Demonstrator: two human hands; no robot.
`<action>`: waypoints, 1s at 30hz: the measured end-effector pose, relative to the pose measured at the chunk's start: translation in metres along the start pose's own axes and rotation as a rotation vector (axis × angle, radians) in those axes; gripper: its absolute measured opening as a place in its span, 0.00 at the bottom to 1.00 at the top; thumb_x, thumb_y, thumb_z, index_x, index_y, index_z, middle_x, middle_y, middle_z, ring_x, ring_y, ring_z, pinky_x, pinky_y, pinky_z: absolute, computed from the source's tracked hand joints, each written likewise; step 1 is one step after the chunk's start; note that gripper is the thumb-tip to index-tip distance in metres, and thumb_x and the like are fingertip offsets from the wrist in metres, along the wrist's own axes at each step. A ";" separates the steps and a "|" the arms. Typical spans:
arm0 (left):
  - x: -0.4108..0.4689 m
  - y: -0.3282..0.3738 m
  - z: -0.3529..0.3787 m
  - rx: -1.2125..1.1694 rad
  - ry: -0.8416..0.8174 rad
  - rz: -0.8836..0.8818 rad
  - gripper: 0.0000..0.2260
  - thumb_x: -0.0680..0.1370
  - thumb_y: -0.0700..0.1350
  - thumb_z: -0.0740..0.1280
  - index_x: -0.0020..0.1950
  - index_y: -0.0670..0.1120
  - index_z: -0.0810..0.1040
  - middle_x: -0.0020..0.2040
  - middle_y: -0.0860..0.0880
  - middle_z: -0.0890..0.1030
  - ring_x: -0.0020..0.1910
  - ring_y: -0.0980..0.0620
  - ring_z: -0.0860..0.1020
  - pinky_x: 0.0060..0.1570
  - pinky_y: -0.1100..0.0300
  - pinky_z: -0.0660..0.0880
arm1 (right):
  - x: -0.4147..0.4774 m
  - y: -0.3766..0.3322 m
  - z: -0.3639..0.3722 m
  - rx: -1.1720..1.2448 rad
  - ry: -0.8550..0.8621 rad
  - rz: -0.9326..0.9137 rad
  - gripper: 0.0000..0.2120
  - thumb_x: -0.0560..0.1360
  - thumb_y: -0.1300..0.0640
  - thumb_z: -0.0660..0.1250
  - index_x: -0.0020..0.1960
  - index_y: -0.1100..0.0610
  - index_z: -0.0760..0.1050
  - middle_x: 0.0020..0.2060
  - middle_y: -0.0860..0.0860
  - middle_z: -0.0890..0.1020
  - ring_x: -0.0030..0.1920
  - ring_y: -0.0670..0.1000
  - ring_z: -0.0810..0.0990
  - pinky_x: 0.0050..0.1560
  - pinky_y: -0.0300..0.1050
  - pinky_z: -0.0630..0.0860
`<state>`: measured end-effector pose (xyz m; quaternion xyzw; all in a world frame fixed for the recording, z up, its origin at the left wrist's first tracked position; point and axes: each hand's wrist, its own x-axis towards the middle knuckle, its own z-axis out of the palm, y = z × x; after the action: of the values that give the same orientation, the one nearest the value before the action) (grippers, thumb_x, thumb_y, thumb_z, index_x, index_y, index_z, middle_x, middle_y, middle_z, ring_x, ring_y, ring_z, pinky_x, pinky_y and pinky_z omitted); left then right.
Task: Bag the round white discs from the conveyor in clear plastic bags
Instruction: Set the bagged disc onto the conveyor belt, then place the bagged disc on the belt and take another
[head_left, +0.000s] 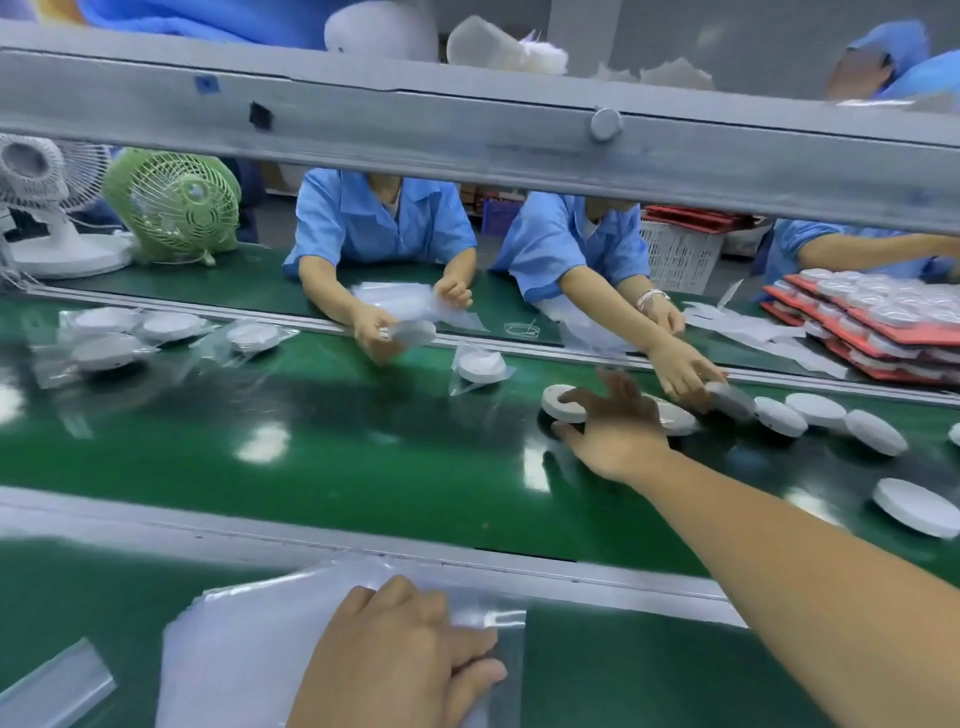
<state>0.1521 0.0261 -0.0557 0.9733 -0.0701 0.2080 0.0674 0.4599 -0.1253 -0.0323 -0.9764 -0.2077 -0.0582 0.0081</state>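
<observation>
Green conveyor (363, 467): runs across ahead of both hands, with loose discs (815, 408) to the right of the right hand and bagged discs (480, 366) off to its left.
Target disc (553, 408): white and round, lying flat on the belt under the right hand's index finger.
Right hand (618, 431): arm stretched almost straight out over the belt, palm down, fingers splayed. The index finger lies over the disc and the thumb sits by its near edge; no closed grip shows.
Left hand (395, 660): low and close in, lying on the stack of clear bags (244, 649) on the table (623, 675), fingers bent, thumb across the film. Whether it pinches a bag cannot be told.
Step in hand: picking one disc off the belt, by my reading.
Doing it well: bring thumb and fingers onto opposite rims, then lift cleanly off the belt. Stay clear of another person's hand (685, 371) reaching just beyond. The left hand should have a single bag parted from the stack, mouth open.
</observation>
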 end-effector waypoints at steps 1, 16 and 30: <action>0.000 -0.001 0.002 0.013 0.007 0.003 0.14 0.72 0.67 0.58 0.35 0.65 0.79 0.28 0.62 0.73 0.30 0.58 0.75 0.29 0.64 0.71 | 0.004 -0.007 0.006 -0.024 -0.088 -0.050 0.22 0.81 0.35 0.56 0.74 0.37 0.68 0.82 0.52 0.53 0.81 0.58 0.50 0.75 0.60 0.58; -0.008 0.002 -0.011 -0.222 0.114 -0.387 0.11 0.78 0.61 0.62 0.43 0.64 0.83 0.46 0.72 0.79 0.50 0.66 0.74 0.43 0.73 0.66 | -0.184 0.009 -0.020 0.534 0.352 -0.627 0.21 0.78 0.55 0.69 0.63 0.34 0.70 0.60 0.31 0.79 0.60 0.35 0.78 0.59 0.33 0.74; -0.005 0.053 -0.021 -0.951 0.278 -0.259 0.14 0.78 0.42 0.71 0.55 0.62 0.80 0.51 0.61 0.85 0.53 0.61 0.82 0.51 0.74 0.74 | -0.256 -0.039 -0.034 1.173 -0.012 -0.426 0.14 0.69 0.34 0.75 0.54 0.30 0.82 0.69 0.35 0.76 0.68 0.36 0.74 0.64 0.35 0.74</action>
<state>0.1308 -0.0223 -0.0329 0.7987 -0.0262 0.2706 0.5368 0.2081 -0.1943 -0.0290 -0.7470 -0.3952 0.0706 0.5299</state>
